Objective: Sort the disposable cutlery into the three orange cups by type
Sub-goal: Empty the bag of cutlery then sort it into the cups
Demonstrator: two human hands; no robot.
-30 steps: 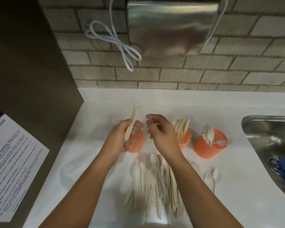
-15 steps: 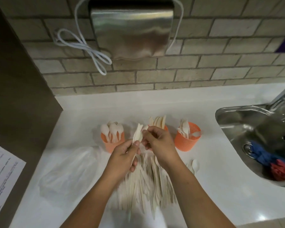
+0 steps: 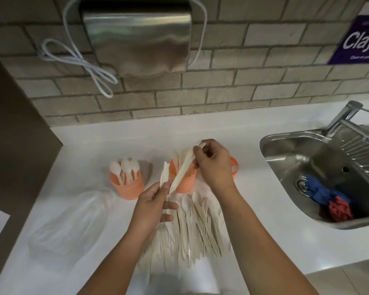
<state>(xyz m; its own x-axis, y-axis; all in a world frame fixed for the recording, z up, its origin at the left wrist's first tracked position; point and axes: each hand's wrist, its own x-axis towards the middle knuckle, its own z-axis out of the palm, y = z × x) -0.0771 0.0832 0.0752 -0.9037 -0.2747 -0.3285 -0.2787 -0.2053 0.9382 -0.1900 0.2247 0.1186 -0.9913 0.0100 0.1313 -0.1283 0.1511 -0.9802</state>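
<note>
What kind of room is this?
Probably a shared kitchenette: a steel sink with a tap, a metal dispenser on the brick wall, and a purple notice sign.

Left hand (image 3: 152, 206) low, thumb and fingers gripping knives (image 3: 165, 173). Right hand (image 3: 213, 165) above those fingers, fingertips pinching top of one knife (image 3: 182, 171).

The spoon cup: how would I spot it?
Look below the steel box on the brick wall to the white counter. The spoon cup is the leftmost of three orange cups, the only one with round spoon bowls sticking up.
</note>
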